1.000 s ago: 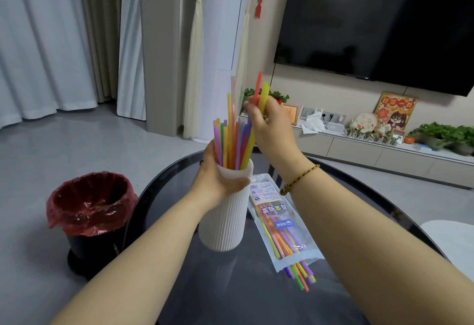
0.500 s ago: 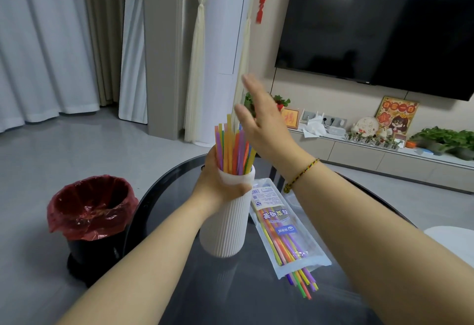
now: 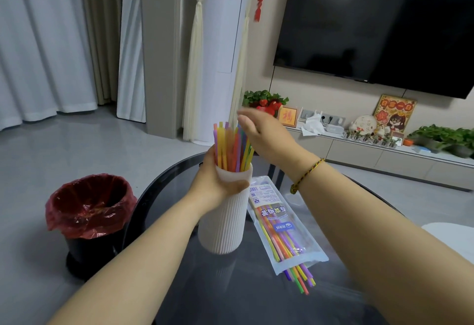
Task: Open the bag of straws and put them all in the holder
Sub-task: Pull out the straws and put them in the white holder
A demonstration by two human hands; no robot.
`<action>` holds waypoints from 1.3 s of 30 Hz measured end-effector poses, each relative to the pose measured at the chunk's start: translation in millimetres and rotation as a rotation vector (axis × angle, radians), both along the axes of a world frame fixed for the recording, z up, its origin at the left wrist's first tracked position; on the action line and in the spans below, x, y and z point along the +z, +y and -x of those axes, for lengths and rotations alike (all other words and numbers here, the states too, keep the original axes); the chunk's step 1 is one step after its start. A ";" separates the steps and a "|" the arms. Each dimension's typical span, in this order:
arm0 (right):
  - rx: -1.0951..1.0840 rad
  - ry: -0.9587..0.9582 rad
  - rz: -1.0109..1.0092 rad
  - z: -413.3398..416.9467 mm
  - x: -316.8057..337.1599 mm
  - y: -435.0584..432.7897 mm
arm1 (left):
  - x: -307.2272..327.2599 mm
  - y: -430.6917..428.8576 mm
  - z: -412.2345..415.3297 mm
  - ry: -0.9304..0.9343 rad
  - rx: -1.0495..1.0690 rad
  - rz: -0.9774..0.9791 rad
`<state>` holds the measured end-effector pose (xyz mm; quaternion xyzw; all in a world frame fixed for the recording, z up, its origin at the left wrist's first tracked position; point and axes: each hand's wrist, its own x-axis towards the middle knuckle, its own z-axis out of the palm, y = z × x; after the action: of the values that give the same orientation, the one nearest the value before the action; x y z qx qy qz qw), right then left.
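A white ribbed holder (image 3: 223, 224) stands on the dark glass table (image 3: 256, 304), tilted slightly. My left hand (image 3: 214, 183) grips it near its rim. Several coloured straws (image 3: 232, 149) stick up out of it. My right hand (image 3: 266, 136) hovers flat over the straw tops, fingers apart and holding nothing; whether it touches them is unclear. To the right of the holder lies the clear straw bag (image 3: 278, 224), open at its near end, where several straws (image 3: 300, 279) poke out.
A black bin with a red liner (image 3: 89, 204) stands on the floor left of the table. A low TV cabinet (image 3: 384, 155) with plants and ornaments runs along the far wall. A white seat edge (image 3: 451, 232) shows at the right.
My right hand let go of the straws it held above the holder; they dropped in. The hand then opened flat and lowered over the straw tops. The left hand kept its grip.
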<state>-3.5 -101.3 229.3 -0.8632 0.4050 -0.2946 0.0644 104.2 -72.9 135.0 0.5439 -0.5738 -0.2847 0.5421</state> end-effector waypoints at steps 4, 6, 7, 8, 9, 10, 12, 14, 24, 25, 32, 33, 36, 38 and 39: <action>0.045 -0.005 -0.068 3.6 -6.4 3.1 | 0.6 3.2 -1.3 0.016 -0.021 -0.001; 0.064 -0.054 -0.034 6.5 -6.3 6.1 | 1.8 6.1 -1.2 0.006 -0.012 -0.011; 0.058 -0.098 -0.031 9.0 -6.0 7.7 | 1.4 8.3 -0.9 0.016 -0.009 -0.022; 0.043 -0.146 -0.034 12.4 -6.2 8.7 | -0.6 11.1 -1.1 0.026 -0.001 -0.035; 0.023 -0.189 -0.036 17.8 -7.6 10.4 | -3.4 14.7 -0.4 0.026 0.019 -0.047; 0.000 -0.226 -0.041 24.2 -9.9 11.9 | -6.7 19.2 0.2 0.015 0.054 -0.055; -0.069 -0.269 -0.061 41.3 -19.4 14.4 | -17.4 30.0 4.3 -0.012 0.161 -0.057; -0.153 -0.299 -0.110 62.5 -35.6 15.8 | -31.3 41.8 11.7 -0.041 0.297 -0.054; -0.562 -0.172 -0.501 137.3 -157.7 37.6 | -108.8 67.3 71.6 -0.496 -0.029 -0.056; -0.583 -0.173 -0.534 138.6 -167.2 43.1 | -112.6 63.7 77.1 -0.571 -0.095 -0.090; -0.604 0.061 -0.601 134.0 -202.8 65.8 | -133.1 44.2 98.5 -0.872 -0.204 -0.250; -0.602 0.135 -0.574 131.0 -204.1 64.6 | -134.7 43.0 98.3 -0.884 -0.201 -0.248; -0.582 0.251 -0.549 121.2 -202.6 58.3 | -137.0 42.1 97.2 -0.892 -0.193 -0.243; -0.582 0.288 -0.542 118.2 -202.2 51.6 | -138.0 41.9 97.1 -0.903 -0.195 -0.246; -0.581 0.321 -0.534 118.2 -202.7 48.7 | -138.3 42.0 97.1 -0.907 -0.198 -0.252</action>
<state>-121.7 -52.6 26.6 -0.7011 0.6983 -0.0472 0.1363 7.1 -30.9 -3.3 0.6176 -0.7624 -0.1360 0.1372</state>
